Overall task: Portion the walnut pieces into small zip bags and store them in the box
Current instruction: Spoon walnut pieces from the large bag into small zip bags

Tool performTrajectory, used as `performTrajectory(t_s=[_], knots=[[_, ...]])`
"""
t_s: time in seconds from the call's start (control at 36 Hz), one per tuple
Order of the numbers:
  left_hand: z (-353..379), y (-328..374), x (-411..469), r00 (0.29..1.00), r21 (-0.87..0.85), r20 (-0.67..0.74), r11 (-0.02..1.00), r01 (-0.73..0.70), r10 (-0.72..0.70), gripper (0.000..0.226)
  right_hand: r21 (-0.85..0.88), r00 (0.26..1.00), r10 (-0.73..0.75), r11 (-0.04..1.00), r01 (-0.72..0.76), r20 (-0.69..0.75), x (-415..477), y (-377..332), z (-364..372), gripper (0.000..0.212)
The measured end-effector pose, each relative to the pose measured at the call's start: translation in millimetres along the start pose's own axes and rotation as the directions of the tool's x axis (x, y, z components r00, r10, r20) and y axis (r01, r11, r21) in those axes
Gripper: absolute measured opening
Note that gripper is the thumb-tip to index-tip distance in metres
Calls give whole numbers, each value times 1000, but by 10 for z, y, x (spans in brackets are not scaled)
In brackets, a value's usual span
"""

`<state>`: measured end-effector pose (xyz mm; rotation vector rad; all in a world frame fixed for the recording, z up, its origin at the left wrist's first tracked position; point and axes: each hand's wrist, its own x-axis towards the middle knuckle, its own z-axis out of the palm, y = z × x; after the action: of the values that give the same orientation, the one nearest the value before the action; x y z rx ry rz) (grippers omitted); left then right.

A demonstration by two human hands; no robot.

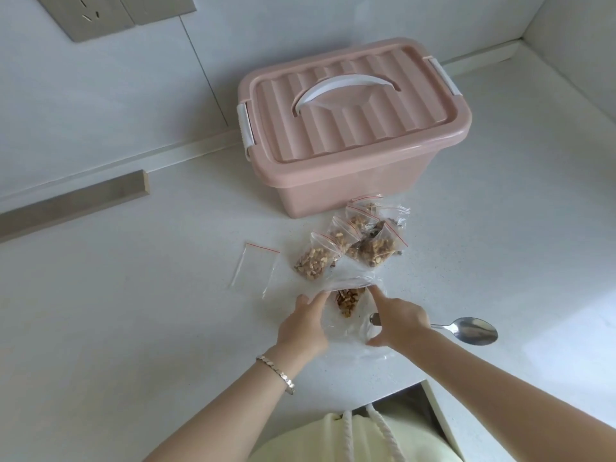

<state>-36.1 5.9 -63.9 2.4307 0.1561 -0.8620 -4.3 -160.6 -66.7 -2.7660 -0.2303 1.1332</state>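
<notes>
Our left hand (305, 323) fingers pinch bag (346, 282) rim; right hand (398, 320) grip unclear. Film limp, slippery, walnuts (348, 301) light: we hold mouth edge.

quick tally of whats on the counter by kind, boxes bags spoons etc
pink box: 1
spoon: 1
empty small zip bag: 1
large clear bag with walnut pieces left in it: 1
filled small zip bags: at least 4, the pile overlaps
total: at least 8
</notes>
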Motion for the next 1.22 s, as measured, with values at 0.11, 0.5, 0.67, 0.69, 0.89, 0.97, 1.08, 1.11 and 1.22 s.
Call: performTrajectory(t_s=[0.11,0.5,0.67,0.69,0.89,0.97,1.08,1.11,1.22], knots=[[-187,-16,-16,999,-86,36,996,7,-4,83,141,999,-53,989,51,7,-108,60,-166,98],[-470,-209,-231,942,-326,-328,928,-183,71,38,270,941,-46,952,142,-335,-571,201,-481,75],[-587,-418,161,838,-215,-440,944,249,-322,74,381,871,-17,895,232,-490,-807,144,-595,33],[-588,-438,223,835,-197,-423,935,295,-353,78,398,876,-26,884,245,-482,-835,126,-606,29],[-573,-502,453,794,-185,-403,890,417,-455,58,462,926,-42,858,226,-375,-921,107,-561,22],[-556,-549,429,810,-283,-344,875,393,-475,43,487,934,-29,847,213,-357,-946,116,-549,21],[-593,-462,220,850,-379,-390,903,202,-354,22,511,936,-11,836,202,-353,-972,118,-563,20],[-614,-371,122,859,-407,-416,906,118,-299,19,524,934,-7,827,206,-356,-980,116,-574,20],[-667,30,-311,920,-464,-391,872,-158,-41,23,585,917,2,771,253,-399,-1039,63,-655,20]])
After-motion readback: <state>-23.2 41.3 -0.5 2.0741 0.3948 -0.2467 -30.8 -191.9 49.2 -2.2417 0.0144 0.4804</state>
